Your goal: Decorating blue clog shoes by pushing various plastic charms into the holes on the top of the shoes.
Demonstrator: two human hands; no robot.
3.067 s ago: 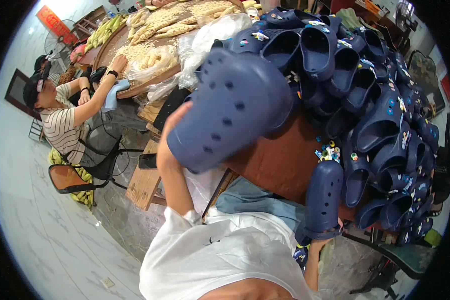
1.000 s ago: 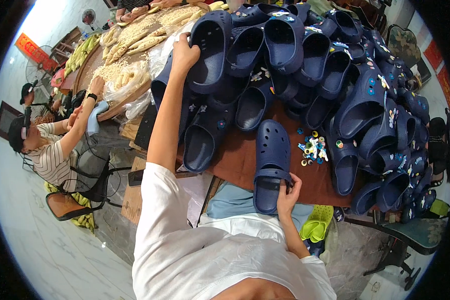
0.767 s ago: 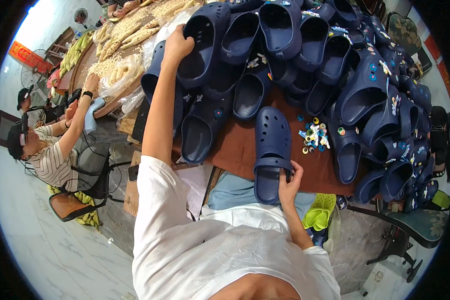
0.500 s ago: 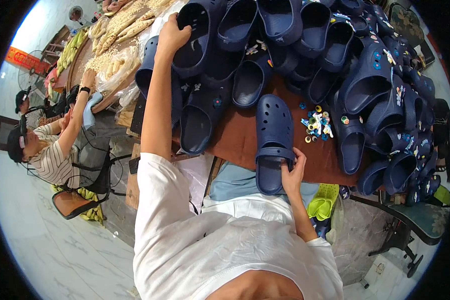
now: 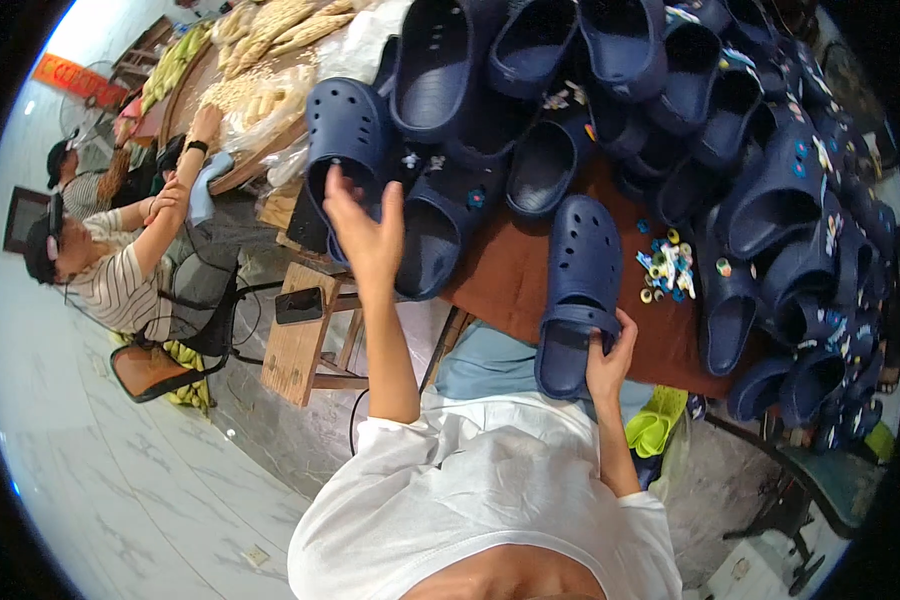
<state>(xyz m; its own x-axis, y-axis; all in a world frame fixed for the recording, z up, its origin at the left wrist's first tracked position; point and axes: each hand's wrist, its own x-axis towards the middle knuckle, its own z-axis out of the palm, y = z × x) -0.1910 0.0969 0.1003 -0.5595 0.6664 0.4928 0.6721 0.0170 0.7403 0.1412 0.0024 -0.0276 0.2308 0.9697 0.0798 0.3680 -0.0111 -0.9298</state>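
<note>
At far left of you, a co-worker in a striped shirt (image 5: 120,290) sits with one hand at the rim of a round board (image 5: 182,108) bearing corn kernels (image 5: 232,92). Nearer you, a dark phone (image 5: 300,306) lies on a wooden stool (image 5: 292,362). Your left hand (image 5: 365,235) has its fingers and thumb spread apart, before the opening of a perforated clog (image 5: 348,128); you cannot tell whether they touch. Right of it, your navy clog (image 5: 582,250) points toe-away, top up, over the near edge of the brown tabletop (image 5: 490,270). Your right hand (image 5: 612,355) pinches its side near the heel, thumb inside, fingers outside. Just beyond lie small colourful charms (image 5: 668,265), then, at far right, a heap of navy clogs (image 5: 770,210).
</note>
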